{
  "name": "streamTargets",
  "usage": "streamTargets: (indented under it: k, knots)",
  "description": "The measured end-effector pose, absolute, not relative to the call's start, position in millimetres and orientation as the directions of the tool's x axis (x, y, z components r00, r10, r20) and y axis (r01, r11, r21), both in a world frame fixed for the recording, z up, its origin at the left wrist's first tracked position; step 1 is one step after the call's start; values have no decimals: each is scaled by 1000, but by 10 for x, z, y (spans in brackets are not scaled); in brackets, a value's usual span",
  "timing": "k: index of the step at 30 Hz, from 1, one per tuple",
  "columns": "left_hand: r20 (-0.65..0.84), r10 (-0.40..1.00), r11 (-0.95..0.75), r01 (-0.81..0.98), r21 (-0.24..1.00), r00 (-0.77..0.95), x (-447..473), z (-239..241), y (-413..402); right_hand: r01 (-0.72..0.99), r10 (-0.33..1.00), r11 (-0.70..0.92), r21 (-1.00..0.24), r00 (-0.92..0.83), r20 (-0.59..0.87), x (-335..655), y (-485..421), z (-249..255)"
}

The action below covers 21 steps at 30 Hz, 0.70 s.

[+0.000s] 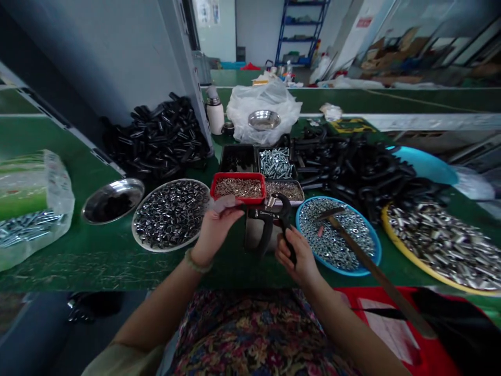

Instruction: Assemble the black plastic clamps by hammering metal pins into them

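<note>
My left hand (216, 225) reaches up to the near rim of a red tray (238, 179) filled with small brass-coloured parts, its fingers pinched together at the rim. What they hold is too small to name. My right hand (296, 254) is wrapped round one handle of a black plier-like tool (270, 219) that stands over a pale block on the green bench.
A white plate of shiny sleeves (169, 213) lies left, a steel bowl (112, 199) beyond it. A blue dish of nuts (340, 237) with a hammer (364, 256) lies right, then a yellow tray of metal parts (442, 245). Black tubes (156, 138) are piled behind.
</note>
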<state>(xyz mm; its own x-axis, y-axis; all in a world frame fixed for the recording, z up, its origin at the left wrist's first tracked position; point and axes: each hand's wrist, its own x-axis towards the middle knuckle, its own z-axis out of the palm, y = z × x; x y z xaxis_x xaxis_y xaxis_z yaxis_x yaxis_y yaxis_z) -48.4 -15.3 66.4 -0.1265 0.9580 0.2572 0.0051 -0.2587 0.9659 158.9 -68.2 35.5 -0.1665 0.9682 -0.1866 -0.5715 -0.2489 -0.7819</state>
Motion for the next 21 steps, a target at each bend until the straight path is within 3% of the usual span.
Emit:
streamTargets:
  k: [4,9,11,13,15,17,19,21]
  knots:
    - [244,962,-252,-53,966,-124,-82,600,-270,-563,974,-226,-795,-139,-179,1637,-718,400]
    - [246,966,-241,67,968,-80,-27,485,-359,-484,976,-217,-848,-95,-195,1729,-734,386]
    - [206,979,-201,174,964,-13,-6,393,-402,-298,984,-179,-938,-39,-175,1785,-704,455]
    - [121,987,-144,261,955,102,-15,289,-446,87,996,-85,-993,-30,-88,1869,-678,581]
    - [46,985,-94,295,951,165,-51,189,-503,499,997,59,-864,-68,29,1955,-680,717]
    - [0,982,-54,276,960,190,-75,96,-588,742,989,145,-655,-119,84,2005,-715,802]
    - [-43,963,-28,255,966,266,-44,9,-693,852,989,134,-505,-150,8,1984,-770,811]
    - [-42,939,-54,267,962,341,39,-68,-784,876,971,131,-465,-207,-116,1875,-827,770]
